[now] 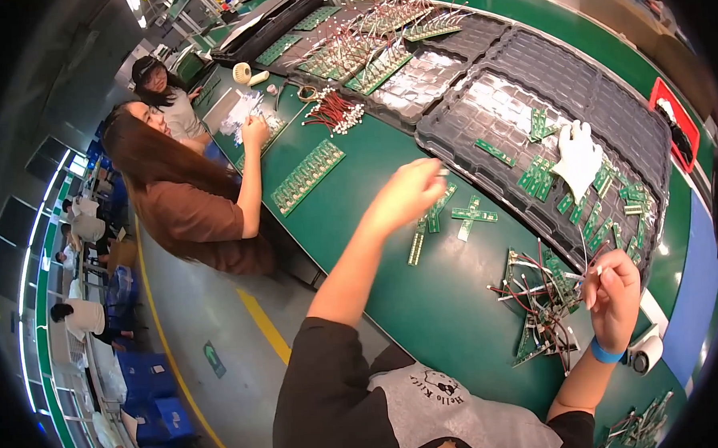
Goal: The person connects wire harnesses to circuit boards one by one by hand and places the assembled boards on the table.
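My left hand (406, 196) is held over the green table with its fingers closed; a small pale bit shows at the fingertips, too small to name. Under and beside it lie narrow green circuit boards (417, 241), and two more boards form a cross (475, 215). At the right, my right hand (616, 293), with a blue band at the wrist, pinches a thin wire with a small white end. Left of that hand sits a tangled pile of circuit boards with red, black and white wires (542, 296).
A black tray (443, 132) holds several loose boards and a white glove (578, 158). Farther left lie a board panel (309, 176), a red wire bundle (334, 113) and wired panels (343, 48). Co-workers sit at the left. A white roll (647, 354) stands near my right wrist.
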{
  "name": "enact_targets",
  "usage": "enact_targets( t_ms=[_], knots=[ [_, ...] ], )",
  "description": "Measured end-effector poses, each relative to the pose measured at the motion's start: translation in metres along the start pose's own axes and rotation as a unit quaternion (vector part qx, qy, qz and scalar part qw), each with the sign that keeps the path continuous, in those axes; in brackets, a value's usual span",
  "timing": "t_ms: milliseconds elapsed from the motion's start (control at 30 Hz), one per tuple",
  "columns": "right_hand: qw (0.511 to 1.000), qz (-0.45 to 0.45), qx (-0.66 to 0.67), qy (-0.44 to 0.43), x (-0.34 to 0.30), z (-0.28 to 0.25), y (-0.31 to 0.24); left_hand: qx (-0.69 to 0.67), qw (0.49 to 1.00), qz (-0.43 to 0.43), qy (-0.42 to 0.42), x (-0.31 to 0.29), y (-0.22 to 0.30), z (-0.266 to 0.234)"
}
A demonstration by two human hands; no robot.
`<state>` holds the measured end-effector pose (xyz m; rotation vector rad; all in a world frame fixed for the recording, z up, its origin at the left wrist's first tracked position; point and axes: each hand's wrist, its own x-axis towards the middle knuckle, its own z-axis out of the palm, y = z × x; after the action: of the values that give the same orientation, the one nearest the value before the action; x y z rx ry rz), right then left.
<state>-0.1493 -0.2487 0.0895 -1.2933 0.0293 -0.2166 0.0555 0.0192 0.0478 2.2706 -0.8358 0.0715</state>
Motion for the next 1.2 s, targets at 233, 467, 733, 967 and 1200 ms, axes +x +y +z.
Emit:
enact_targets(
  t_ms=[233, 467, 733, 967, 1200],
  knots=[
    [0.999, -0.016, -0.028, 0.017, 0.003, -0.005, -0.006, -0.381, 0.898, 0.109, -0.191, 0.028, 0.135, 0.038],
    [0.996, -0.020, -0.065, 0.055, 0.001, -0.015, 0.002, -0.500, 0.827, 0.085, -0.243, 0.029, 0.160, 0.053],
    [0.995, -0.031, -0.064, 0.070, 0.002, -0.022, 0.000, -0.390, 0.882, 0.229, -0.135, 0.027, 0.161, 0.059],
    [0.992, -0.047, -0.090, 0.079, 0.001, -0.023, 0.003, -0.380, 0.893, 0.209, -0.118, 0.023, 0.163, 0.066],
    [0.989, 0.004, -0.075, 0.131, 0.001, -0.012, -0.007, -0.319, 0.909, 0.247, -0.106, 0.022, 0.166, 0.067]
  ],
)
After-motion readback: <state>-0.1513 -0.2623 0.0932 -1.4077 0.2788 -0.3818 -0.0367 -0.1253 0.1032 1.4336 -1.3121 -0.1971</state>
